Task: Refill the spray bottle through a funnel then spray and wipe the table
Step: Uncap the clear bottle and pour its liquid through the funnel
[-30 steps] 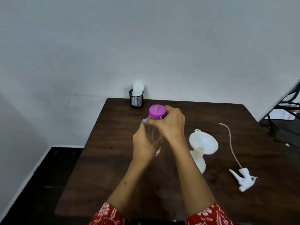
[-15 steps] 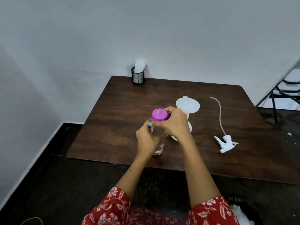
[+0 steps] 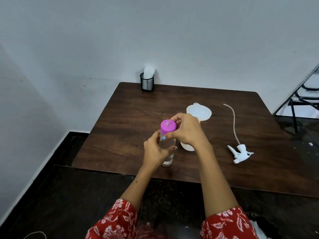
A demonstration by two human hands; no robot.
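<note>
Bottle (image 3: 167, 149) upright on desk (image 3: 120, 135); left hand (image 3: 155, 150) grips body, right hand (image 3: 185, 131) pinches cap (image 3: 168, 125) on top. Twist about vertical axis.

We see open wood along the table's (image 3: 120, 118) left edge and across its far middle, where a hand could pass freely. At the far left corner a black mesh cup (image 3: 147, 82) stands against the wall and blocks that spot. Near the front edge, the clear bottle (image 3: 167, 152) stands upright, gripped by the left hand (image 3: 155, 150), with the right hand (image 3: 186, 131) curled on its pink cap (image 3: 168, 125). Just behind them the white funnel (image 3: 200, 112) closes the centre. Toward the right edge the spray head (image 3: 240, 153) lies with its tube (image 3: 233, 123) trailing back, leaving a bare lane between it and the funnel.
</note>
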